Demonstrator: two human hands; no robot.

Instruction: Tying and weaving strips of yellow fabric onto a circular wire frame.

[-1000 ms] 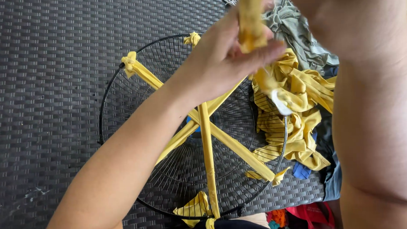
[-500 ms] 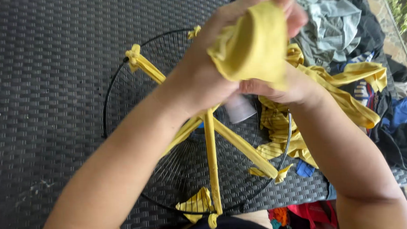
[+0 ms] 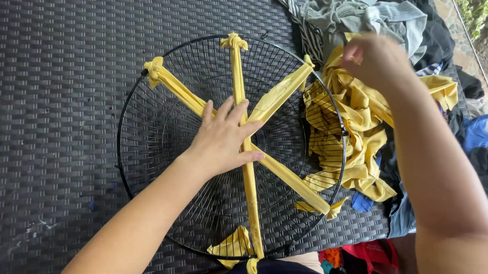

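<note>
I am pressing my left hand (image 3: 225,137) flat, fingers spread wide, on the middle of a round black wire grille (image 3: 145,102) that is lying on the dark woven tabletop (image 3: 47,79). My palm is resting where the yellow fabric strips (image 3: 236,83) are crossing, and my fingertips are touching the upright strip that is running from the top of the rim down to the bottom edge. Each strip is knotted to the rim: one at the upper left, one at the top, one at the upper right, and others at the lower right and at the bottom. A loose yellow scrap (image 3: 231,244) is lying inside the grille near the bottom knot.

My right hand (image 3: 374,59) is reaching out past the right side of the grille, over a heap of yellow cloth (image 3: 358,144) that is lying just beside the rim and partly over it. The hand is blurred, so I cannot tell whether it is gripping any of the cloth. Behind it a pile of grey clothing (image 3: 358,14) is sitting at the top right, with darker and blue garments (image 3: 476,131) further to the right.
</note>
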